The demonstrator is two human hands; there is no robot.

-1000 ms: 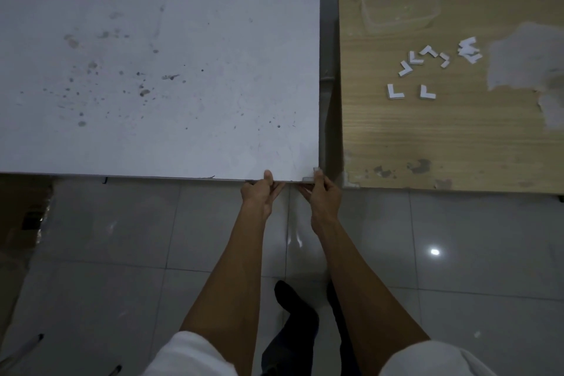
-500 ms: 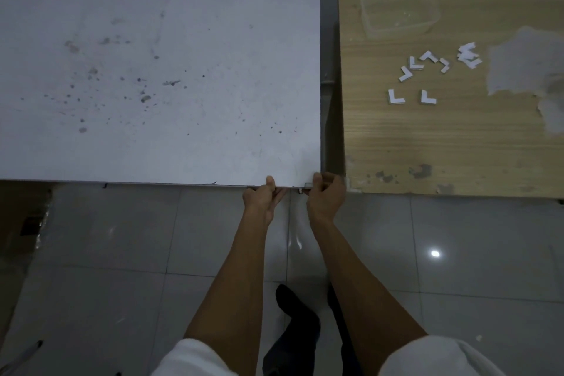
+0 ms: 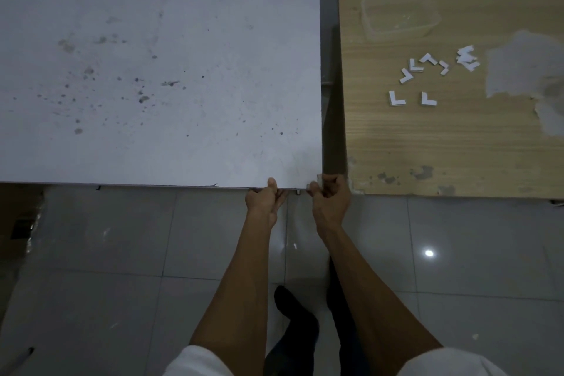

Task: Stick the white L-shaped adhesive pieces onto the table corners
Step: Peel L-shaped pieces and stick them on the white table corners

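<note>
I am standing at the near right corner of the white counter (image 3: 158, 85) and both my arms are reaching forward to its front edge. My left hand (image 3: 264, 201) is gripping this edge just beside the corner: the thumb (image 3: 272, 185) is lying on the top surface and the other fingers are curling under the board. My right hand (image 3: 331, 198) is closing around the corner itself, with its fingers curled, and it is pinching a small pale piece (image 3: 318, 179) against the corner; only a little of this piece is showing above my fingers, so I cannot tell its full shape. The two hands are near each other but not touching. To the right, across a narrow gap, the wooden counter (image 3: 457, 146) is carrying the loose L-shaped pieces (image 3: 427, 76), which are lying flat in a scattered group in its far half, well apart from my hands. A clear plastic box (image 3: 399, 17) is sitting behind them, near the far edge. The white counter is showing many dark spots on its left half. Under my arms the grey tiled floor (image 3: 122, 253) is reflecting a lamp, my dark shoe (image 3: 293, 314) is showing between my forearms, and my white sleeves (image 3: 198, 360) are showing at the bottom.
</note>
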